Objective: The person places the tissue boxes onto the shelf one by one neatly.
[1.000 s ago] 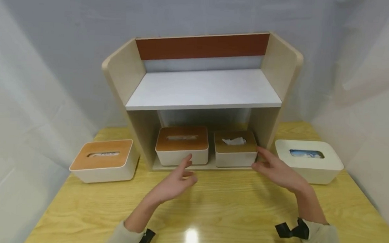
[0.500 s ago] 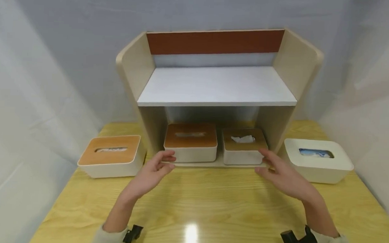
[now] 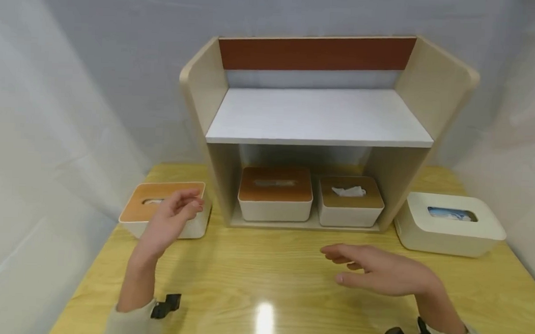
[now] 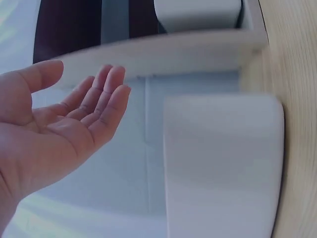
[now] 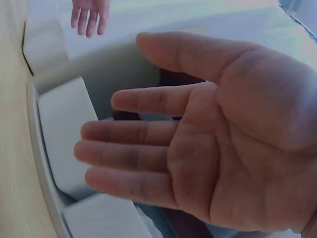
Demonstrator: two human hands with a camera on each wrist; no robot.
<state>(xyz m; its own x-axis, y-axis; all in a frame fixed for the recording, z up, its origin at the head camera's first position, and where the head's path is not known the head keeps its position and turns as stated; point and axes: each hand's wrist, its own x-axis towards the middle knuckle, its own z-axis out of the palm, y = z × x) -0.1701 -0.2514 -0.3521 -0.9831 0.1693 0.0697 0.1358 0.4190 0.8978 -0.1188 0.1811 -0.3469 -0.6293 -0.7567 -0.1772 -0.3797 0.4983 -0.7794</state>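
The left hand (image 3: 168, 225) is held in the air at the near side of the orange-lidded box (image 3: 158, 191), apart from it; its fingers are loosely bent and its thumb stands away from them. That box sits at the left on the worktop (image 3: 264, 265), partly hidden by the hand in the head view, and the left wrist view shows a gap between its white side and the shelf unit (image 3: 320, 115). The right hand (image 3: 381, 270) hangs over the near right part of the worktop, fingers almost straight and thumb spread apart from them, its palm plain in the right wrist view. It is nearest the olive-lidded box (image 3: 352, 216), which stands farther off in the lower right of the shelf unit, a white tissue (image 3: 349, 191) poking through its slot. Left of that one, with a narrow space between, stands the red-brown-lidded box (image 3: 275, 206), wider and on the same bottom board. A cream box (image 3: 451, 237) stands on the worktop just beside the shelf unit's right panel, something blue and white showing in its slot. A red-brown strip (image 3: 317, 53) crosses the top far edge of the shelf unit, with pale cloth (image 3: 98, 82) hanging beyond.
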